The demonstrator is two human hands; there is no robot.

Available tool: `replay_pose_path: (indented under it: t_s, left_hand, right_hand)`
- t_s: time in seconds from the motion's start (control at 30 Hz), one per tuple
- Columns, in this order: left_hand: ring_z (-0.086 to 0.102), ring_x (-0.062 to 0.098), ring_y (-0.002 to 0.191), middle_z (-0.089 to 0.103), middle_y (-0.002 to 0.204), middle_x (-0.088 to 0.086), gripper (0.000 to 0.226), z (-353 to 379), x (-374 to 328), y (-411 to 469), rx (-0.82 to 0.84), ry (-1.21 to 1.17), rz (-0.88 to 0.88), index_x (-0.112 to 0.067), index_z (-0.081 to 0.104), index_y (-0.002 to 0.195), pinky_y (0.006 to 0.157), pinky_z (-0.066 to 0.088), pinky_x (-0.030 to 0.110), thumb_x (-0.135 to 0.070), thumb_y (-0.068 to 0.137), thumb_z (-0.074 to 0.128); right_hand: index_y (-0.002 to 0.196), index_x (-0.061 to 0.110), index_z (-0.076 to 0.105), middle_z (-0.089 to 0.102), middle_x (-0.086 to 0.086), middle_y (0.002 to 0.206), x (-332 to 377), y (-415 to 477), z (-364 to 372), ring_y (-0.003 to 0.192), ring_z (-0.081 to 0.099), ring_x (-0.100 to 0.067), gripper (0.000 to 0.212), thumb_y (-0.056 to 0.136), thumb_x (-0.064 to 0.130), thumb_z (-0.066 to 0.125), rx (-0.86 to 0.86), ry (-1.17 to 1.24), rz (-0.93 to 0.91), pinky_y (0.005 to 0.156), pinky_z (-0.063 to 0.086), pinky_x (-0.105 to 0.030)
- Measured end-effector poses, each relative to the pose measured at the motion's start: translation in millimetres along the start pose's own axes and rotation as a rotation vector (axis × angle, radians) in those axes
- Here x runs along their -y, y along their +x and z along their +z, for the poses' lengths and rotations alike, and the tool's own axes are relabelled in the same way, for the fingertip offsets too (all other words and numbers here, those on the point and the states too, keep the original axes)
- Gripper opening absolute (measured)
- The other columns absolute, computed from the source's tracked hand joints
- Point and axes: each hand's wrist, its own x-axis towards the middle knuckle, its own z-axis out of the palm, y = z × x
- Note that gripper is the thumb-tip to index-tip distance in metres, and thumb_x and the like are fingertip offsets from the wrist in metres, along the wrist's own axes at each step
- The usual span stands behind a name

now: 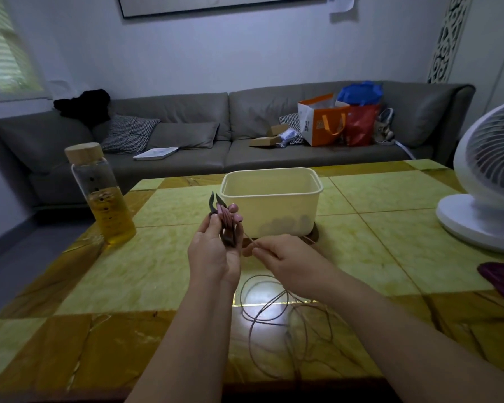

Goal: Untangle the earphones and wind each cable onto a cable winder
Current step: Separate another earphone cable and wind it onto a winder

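Earphone cable [250,239], pinched by the right hand [277,257], may knot: its loose loops overlap on the worktop [146,274]; left hand [214,254] grips the cable winder [227,225].

Both bare forearms reach in from below and draw together, so the two hands sit just beside each other at chest centre. The left hand [214,254] is held upright, wrist a little bent back, palm turned toward the other hand. Its thumb stands up along the near side and its fingers curl behind the cable winder [230,238] it grips. The right hand [277,257] lies lower and flatter, back of the hand up, wrist straight with the forearm. Its thumb and forefinger pinch the thin cable [250,239] at their tips, and the other fingers are tucked loosely underneath. Whether those fingertips brush the left palm I cannot tell.
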Motion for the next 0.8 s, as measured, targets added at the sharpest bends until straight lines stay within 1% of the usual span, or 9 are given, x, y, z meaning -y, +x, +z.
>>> replay_pose_path:
  t_s: [0.1,0.17,0.3,0.37,0.47,0.53,0.6,0.67,0.8]
  left_hand:
    - [0.059,0.012,0.054,0.068,0.078,0.009,0.023,1,6,-1,0.01,0.01,-0.046,-0.007,0.057,0.092,0.062,0.051,0.022,-0.01,0.103,0.037]
    - [0.061,0.008,0.055,0.067,0.08,0.005,0.026,3,7,-2,0.009,0.016,-0.103,-0.008,0.06,0.091,0.071,0.048,0.023,-0.013,0.103,0.037]
    - [0.061,0.012,0.077,0.069,0.065,0.0,0.032,8,5,-5,0.011,-0.004,-0.177,-0.008,0.064,0.084,0.077,0.041,0.027,-0.014,0.103,0.039]
    - [0.06,0.013,0.083,0.069,0.063,-0.005,0.031,9,5,-5,0.014,0.013,-0.175,-0.011,0.064,0.085,0.078,0.04,0.03,-0.015,0.102,0.039]
    - [0.06,0.009,0.086,0.069,0.063,-0.008,0.03,9,5,-5,0.016,0.036,-0.182,-0.017,0.063,0.088,0.104,0.034,0.039,-0.017,0.103,0.037]
    - [0.06,0.008,0.085,0.069,0.065,-0.008,0.03,9,4,-5,0.032,0.023,-0.191,-0.017,0.064,0.088,0.109,0.03,0.042,-0.019,0.103,0.037]
    - [0.058,0.01,0.085,0.071,0.079,-0.003,0.03,9,5,-5,0.039,0.021,-0.206,-0.016,0.065,0.089,0.101,0.035,0.04,-0.021,0.102,0.039]
    - [0.057,0.009,0.08,0.068,0.087,-0.001,0.029,8,6,-6,0.038,0.057,-0.223,-0.016,0.065,0.09,0.082,0.039,0.031,-0.024,0.102,0.04]
    - [0.064,0.006,0.07,0.071,0.072,-0.006,0.028,4,4,-5,0.006,0.098,-0.225,-0.017,0.066,0.088,0.072,0.039,0.026,-0.025,0.101,0.043]
  right_hand:
    - [0.1,0.004,0.065,0.067,-0.012,0.097,3,-3,-2,0.09,0.059,-0.026,0.03,0.101,0.024,0.042,0.015,-0.174,-0.039,0.08,0.044,-0.04]
    - [0.088,0.006,0.06,0.064,-0.011,0.086,-3,-6,-5,0.081,0.057,-0.027,0.031,0.101,0.027,0.041,0.04,-0.22,0.003,0.073,0.045,-0.041]
    - [0.086,0.015,0.057,0.057,0.0,0.075,-27,-7,-8,0.078,0.057,-0.025,0.036,0.101,0.038,0.035,0.038,-0.336,0.064,0.068,0.047,-0.039]
    - [0.094,0.021,0.063,0.064,0.001,0.079,-32,-8,-2,0.079,0.06,-0.022,0.041,0.099,0.047,0.031,-0.102,-0.259,-0.043,0.067,0.049,-0.04]
    - [0.113,0.022,0.068,0.073,0.0,0.092,-38,-6,6,0.081,0.068,-0.021,0.041,0.098,0.043,0.035,-0.423,-0.144,-0.24,0.063,0.054,-0.038]
    - [0.119,0.025,0.066,0.074,0.0,0.095,-41,-4,10,0.081,0.07,-0.022,0.038,0.098,0.041,0.038,-0.473,-0.149,-0.254,0.061,0.055,-0.039]
    - [0.12,0.032,0.062,0.073,0.001,0.086,-43,-4,14,0.072,0.069,-0.024,0.035,0.098,0.042,0.037,-0.437,-0.235,-0.256,0.053,0.054,-0.04]
    - [0.114,0.033,0.065,0.068,0.003,0.073,-42,-2,16,0.06,0.064,-0.022,0.03,0.097,0.037,0.041,-0.413,-0.335,-0.308,0.044,0.049,-0.034]
    - [0.106,0.027,0.069,0.062,0.004,0.071,-33,-2,6,0.058,0.061,-0.023,0.033,0.096,0.036,0.04,-0.382,-0.348,-0.362,0.042,0.047,-0.035]
